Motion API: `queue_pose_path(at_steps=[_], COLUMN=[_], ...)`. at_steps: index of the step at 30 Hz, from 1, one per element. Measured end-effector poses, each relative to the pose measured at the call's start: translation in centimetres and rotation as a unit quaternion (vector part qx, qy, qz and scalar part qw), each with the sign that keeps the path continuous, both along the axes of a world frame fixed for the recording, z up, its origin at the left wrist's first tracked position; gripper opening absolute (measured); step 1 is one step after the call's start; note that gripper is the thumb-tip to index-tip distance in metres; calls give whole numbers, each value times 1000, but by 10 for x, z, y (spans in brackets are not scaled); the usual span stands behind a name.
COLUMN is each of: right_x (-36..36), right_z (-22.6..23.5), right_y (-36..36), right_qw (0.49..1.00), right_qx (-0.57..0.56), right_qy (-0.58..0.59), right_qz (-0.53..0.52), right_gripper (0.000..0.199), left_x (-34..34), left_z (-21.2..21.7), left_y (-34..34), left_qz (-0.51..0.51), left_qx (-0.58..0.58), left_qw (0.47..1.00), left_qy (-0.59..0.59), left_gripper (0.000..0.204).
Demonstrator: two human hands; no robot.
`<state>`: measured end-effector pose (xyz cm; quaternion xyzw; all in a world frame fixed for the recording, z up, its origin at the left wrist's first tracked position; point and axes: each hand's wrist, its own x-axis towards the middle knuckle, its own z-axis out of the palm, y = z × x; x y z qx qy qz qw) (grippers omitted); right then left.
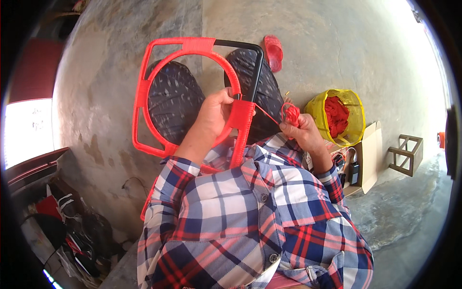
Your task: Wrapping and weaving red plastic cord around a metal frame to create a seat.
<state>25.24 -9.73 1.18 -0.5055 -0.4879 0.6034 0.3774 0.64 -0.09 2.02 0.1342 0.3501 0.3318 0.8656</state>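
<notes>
Across my knees rests a squarish frame with a ring inside it, mostly wrapped in red cord. Its upper right corner is a bare black tube. My left hand is closed around the right side of the inner ring, beside a wide wrapped band that joins ring and outer tube. From that band a taut red strand runs to my right hand. There, a small looped bundle of red cord is pinched between thumb and fingers, apart from the frame.
To my right stands a yellow basket with a heap of red cord in it. Beside it are an open cardboard box with cables and a small wooden stool. A red sandal lies ahead; dark clutter sits lower left.
</notes>
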Motion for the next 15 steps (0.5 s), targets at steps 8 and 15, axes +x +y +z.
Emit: queue_pose_path(at_steps=[8,15], right_x=[30,-57], right_z=[-21,41], right_y=[59,105], right_qw=[949,851], right_qx=[68,358], right_qy=[-259,-374], right_qz=[-165,92], right_gripper=[19,29], left_x=[-8,11], left_z=[-38,-6], left_y=[13,0], left_qz=[36,218], left_qx=[10,232], left_qw=[999,923], left_qy=[-26,215], left_gripper=[29,25])
